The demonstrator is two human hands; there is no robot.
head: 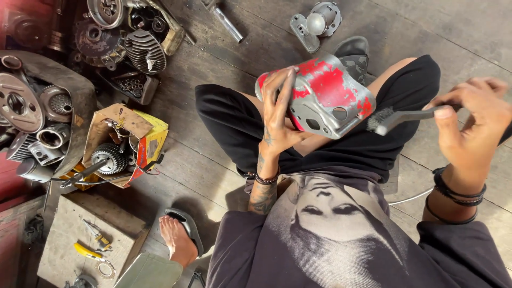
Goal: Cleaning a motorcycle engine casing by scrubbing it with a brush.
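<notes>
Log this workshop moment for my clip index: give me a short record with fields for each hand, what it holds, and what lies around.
left hand: left hand grips a grey metal cover with patchy red paint, held over the lap
right hand: right hand holds a small wire brush, bristles at the cover's edge
floor: wooden planks
left side: torn cardboard box with a gear; pile of engine parts
other person: sandalled foot nearby

We see worn grey plank floor [213, 165], daylight falling from upper right. Torn cardboard box [136, 141] with gear parts at left, metal engine parts [122, 37] heaped beyond, low concrete block [80, 234] holding small tools.
</notes>
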